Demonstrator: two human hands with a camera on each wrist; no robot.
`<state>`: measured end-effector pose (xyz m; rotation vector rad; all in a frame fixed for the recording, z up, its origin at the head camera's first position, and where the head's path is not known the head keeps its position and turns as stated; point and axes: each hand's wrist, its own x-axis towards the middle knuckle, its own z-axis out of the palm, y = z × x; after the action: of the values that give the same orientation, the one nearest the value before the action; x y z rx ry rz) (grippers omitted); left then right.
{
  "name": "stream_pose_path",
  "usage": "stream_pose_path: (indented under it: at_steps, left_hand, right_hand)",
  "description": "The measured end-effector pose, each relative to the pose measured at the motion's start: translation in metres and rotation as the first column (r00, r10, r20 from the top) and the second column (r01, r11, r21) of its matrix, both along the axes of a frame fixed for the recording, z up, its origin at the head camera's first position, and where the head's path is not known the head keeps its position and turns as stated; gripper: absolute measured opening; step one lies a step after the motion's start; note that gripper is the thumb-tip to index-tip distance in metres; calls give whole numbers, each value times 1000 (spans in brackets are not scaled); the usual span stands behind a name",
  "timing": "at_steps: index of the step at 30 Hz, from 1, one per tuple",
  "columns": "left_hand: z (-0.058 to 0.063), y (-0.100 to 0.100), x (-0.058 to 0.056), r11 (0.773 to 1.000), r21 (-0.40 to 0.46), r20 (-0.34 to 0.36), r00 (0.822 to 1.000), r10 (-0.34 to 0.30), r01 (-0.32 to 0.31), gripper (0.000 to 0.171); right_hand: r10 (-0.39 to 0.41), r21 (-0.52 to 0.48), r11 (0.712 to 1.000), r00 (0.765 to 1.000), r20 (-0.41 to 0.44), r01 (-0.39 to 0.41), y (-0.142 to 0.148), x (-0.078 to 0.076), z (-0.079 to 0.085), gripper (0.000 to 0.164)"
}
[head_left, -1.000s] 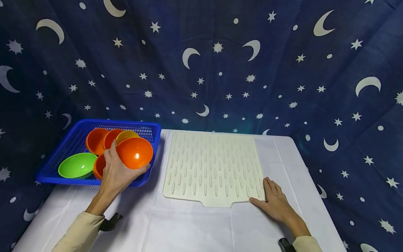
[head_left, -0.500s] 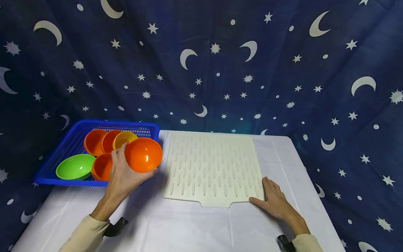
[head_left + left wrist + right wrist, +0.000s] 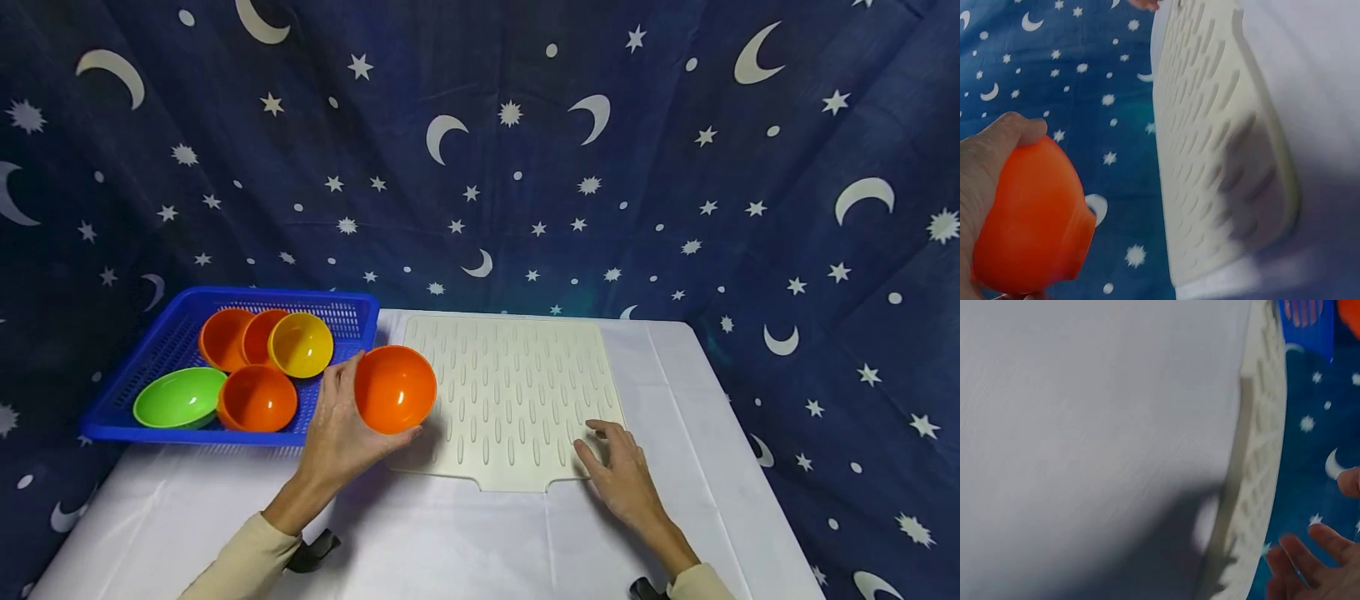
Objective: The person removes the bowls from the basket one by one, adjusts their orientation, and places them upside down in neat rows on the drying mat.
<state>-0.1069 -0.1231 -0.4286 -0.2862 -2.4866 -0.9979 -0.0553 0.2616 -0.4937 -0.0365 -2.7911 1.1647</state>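
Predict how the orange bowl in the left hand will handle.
The orange bowl is probably stiff: it looks round, with no visible dent under the left hand's grip. Its glossy inside suggests a smooth, possibly slippery surface. Set down and pushed, it may tip, as its foot looks narrower than its mouth.

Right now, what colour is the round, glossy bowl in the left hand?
The bowl is orange, clearest in the head view.
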Motion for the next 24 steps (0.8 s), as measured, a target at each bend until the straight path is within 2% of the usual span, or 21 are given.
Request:
stream_pose_path:
  at_steps: [3,6,9,13,17,20,24]
  left_hand:
    - [-6,7,1,999,-30,-15,1000,-15,15,123]
    - [-12,15,2,999,-24,-10,999,-33,32,122]
    - [-18,23,5,998,7,16,998,-58,58,120]
    - [-26,33,7,995,36,33,995,-92,91,119]
    - [-32,42,10,993,39,51,992,-111,109,121]
    - [-34,47,11,993,42,64,991,-117,115,122]
    - [-38,53,11,989,51,54,988,-142,139,121]
  right_hand:
    - [49,-133,990,995,88,-38,-17,1,5,47]
    - [119,-261,962,981,153,-76,-34,1,6,47]
    - [199,-379,919,959,201,-111,-47,1,4,47]
    - [319,-507,843,925,207,-177,-57,-3,2,48]
    - [408,-572,785,893,192,-236,-65,-9,2,51]
    - [431,-593,767,882,192,-246,-69,-13,3,51]
    - [437,-604,758,879,189,-247,-72,-16,4,51]
